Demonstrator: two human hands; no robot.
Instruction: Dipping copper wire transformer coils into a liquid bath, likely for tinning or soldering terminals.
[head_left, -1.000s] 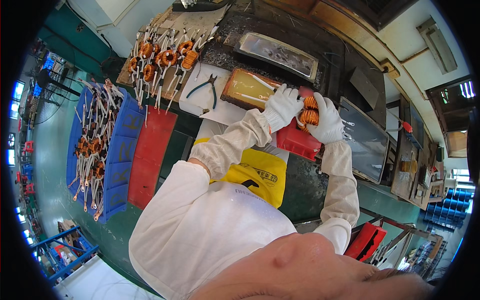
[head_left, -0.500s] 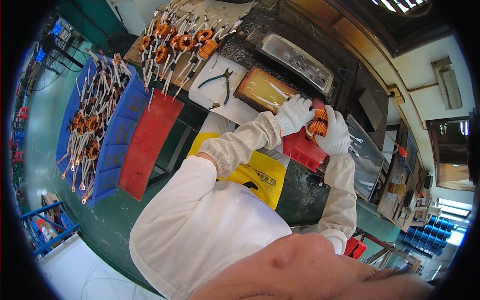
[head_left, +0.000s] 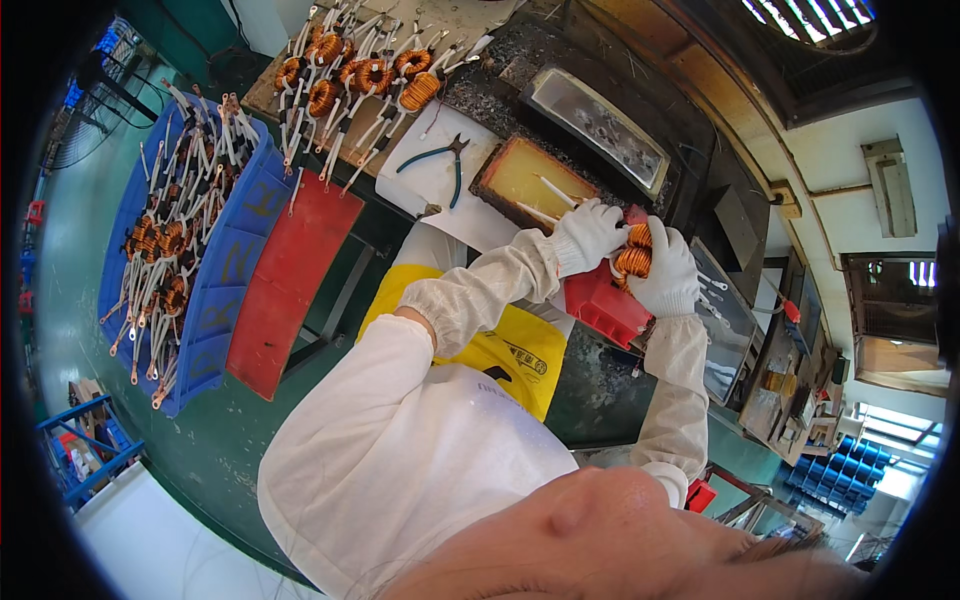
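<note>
My right hand, in a white glove, is closed around a copper-wound ring coil. My left hand, also gloved in white, is closed beside the coil. White leads stick out past its fingers, over a shallow tray of amber material. Whether the lead tips touch the amber surface I cannot tell. Glove and fingers hide where the leads join the coil. Just below both hands sits a red plastic bin.
Beyond the amber tray lies a rectangular metal trough with a silvery surface. Green-handled cutters rest on a white sheet. Several finished-looking coils with white leads lie at the back left. More fill a blue crate, next to a red panel.
The white leads reach less far over the amber tray, their visible ends having come nearer my left hand. Both hands keep their hold, and the whole view has shifted slightly.
</note>
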